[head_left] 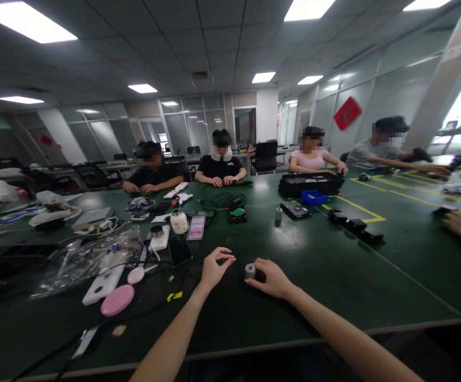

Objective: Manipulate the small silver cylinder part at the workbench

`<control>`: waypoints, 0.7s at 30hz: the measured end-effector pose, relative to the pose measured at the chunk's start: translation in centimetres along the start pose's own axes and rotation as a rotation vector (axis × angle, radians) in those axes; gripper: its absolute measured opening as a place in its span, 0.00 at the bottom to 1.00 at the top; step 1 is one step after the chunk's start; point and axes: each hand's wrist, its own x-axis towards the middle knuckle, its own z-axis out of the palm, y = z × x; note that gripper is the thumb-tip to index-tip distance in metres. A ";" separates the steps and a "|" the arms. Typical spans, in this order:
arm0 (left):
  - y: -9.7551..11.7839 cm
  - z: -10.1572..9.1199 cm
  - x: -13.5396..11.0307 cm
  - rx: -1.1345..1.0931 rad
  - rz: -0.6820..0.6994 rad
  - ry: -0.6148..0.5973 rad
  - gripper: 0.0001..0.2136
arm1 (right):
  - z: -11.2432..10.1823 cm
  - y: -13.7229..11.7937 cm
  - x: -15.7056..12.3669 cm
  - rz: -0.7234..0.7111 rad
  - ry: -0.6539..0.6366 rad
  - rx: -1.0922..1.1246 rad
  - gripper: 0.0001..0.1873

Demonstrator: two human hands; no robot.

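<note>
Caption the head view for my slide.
Right hand around a small gray cylinder on a green table, left hand apart beside it.

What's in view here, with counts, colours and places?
near cylinder: 1, grey, by right hand
far cylinder: 1, grey, left of flat device
blue tray: 1, blue, before black case
pink discs: 2, pink, left
phone: 1, black, left of centre
jar: 1, cream, behind phone
plastic bag: 1, clear, left
yellow scraps: 2, yellow, by left forearm
table: 1, green, beneath these
co-workers: 4, varied tops, across table
other clutter: uncounted, mixed, mostly left
left hand: 1, bare, left of near cylinder
right hand: 1, bare, at near cylinder
</note>
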 end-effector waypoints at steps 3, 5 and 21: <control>1.7 1.0 -0.6 -0.096 0.044 0.012 0.10 | 0.1 0.2 0.0 -0.008 0.002 0.003 0.16; 2.7 1.7 -1.2 -0.139 0.069 -0.004 0.10 | 0.2 0.4 0.1 -0.015 0.001 0.009 0.16; 4.2 3.0 -2.6 -0.063 0.141 -0.083 0.09 | 0.5 0.5 0.0 -0.032 0.024 0.051 0.15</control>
